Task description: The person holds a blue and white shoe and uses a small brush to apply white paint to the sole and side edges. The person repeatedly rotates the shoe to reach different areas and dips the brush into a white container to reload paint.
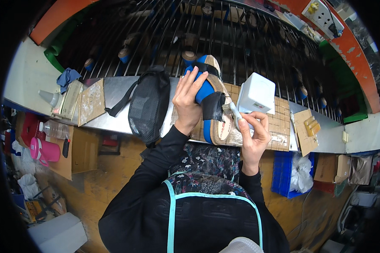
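Two hands work on one sandal (211, 99). The right hand (254, 130) pinches a small white applicator (236, 116), its tip touching the sandal's black strap (212, 106). The left hand (190, 99) wraps closed around the blue footbed, tilting it above the counter (114, 109). Judged from this, strap work is under way, unfinished. Beyond the right hand stands a white box (256, 95).

Left hand (189, 99) grips blue sandal (210, 95); right hand (253, 135) holds perhaps a white applicator (236, 116).

Single head view, looking steeply down, close over workbench (114, 118); fisheye rim probably distorts edges.
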`<state>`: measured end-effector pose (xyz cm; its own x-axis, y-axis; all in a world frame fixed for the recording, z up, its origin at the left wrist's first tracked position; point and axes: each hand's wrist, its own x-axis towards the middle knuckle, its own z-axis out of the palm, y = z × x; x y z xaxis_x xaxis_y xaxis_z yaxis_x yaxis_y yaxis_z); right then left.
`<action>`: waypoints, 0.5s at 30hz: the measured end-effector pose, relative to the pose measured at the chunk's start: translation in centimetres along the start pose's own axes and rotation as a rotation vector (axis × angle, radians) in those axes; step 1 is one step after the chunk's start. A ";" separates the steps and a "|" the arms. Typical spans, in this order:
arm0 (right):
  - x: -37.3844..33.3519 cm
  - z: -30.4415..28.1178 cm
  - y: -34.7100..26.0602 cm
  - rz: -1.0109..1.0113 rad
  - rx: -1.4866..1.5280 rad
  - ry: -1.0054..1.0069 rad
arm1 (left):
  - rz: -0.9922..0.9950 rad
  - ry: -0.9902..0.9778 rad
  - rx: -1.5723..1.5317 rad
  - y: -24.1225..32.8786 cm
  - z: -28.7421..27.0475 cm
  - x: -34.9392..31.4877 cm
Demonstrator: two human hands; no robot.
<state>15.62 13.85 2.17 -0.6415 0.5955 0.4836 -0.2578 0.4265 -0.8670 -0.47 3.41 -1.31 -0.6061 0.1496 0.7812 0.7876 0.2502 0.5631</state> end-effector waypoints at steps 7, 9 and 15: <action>-1.2 -1.0 -1.6 0.149 0.090 -0.109 | -0.032 0.006 0.086 -0.9 -0.1 0.2; -1.6 -1.0 -1.8 0.163 0.074 -0.086 | -0.019 -0.002 0.116 -1.2 -0.2 0.2; -1.5 -0.1 -1.5 0.130 0.002 -0.035 | 0.005 -0.001 0.167 -1.4 -0.4 0.0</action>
<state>17.02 12.39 2.74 -0.6947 0.6213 0.3625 -0.1719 0.3459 -0.9224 -1.53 2.66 -1.93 -0.6021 0.1522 0.7838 0.7615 0.4047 0.5064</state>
